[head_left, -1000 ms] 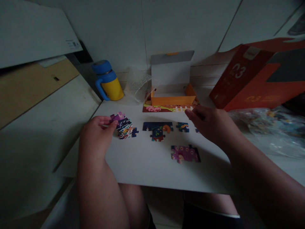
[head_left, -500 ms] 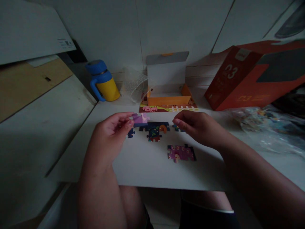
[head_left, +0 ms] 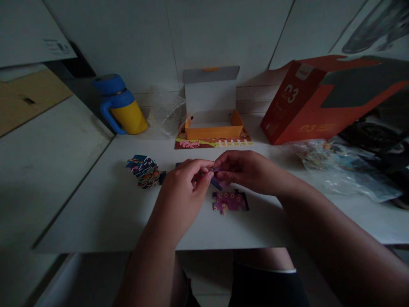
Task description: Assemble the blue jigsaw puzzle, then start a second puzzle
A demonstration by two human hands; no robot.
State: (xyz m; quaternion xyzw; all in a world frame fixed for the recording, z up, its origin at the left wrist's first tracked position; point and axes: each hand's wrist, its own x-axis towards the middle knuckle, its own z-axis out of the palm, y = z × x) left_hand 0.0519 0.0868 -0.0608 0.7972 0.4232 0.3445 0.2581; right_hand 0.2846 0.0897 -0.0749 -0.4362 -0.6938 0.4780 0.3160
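Carefully, we are holding a purple piece (head_left: 224, 185) between our two hands, above the middle of the table (head_left: 105, 217). Our left hand (head_left: 187, 183) is pinching its left side with thumb and forefinger. Our right hand (head_left: 249, 170) is gripping it from the right, with the fingers bent, and both hands are partly hiding it. Just on the near side of the right hand, a purple strip (head_left: 230, 201) is lying flat on the table. A dark blue section (head_left: 179, 164) is showing only a little behind the left hand. On the left, a pile (head_left: 145, 170) of pieces is lying loosely spread. At the far side, an open box (head_left: 214, 133) is standing on a picture sheet (head_left: 188, 144). A flask (head_left: 126, 113) is standing far left, and a clear bag (head_left: 345, 168) is lying on the right.
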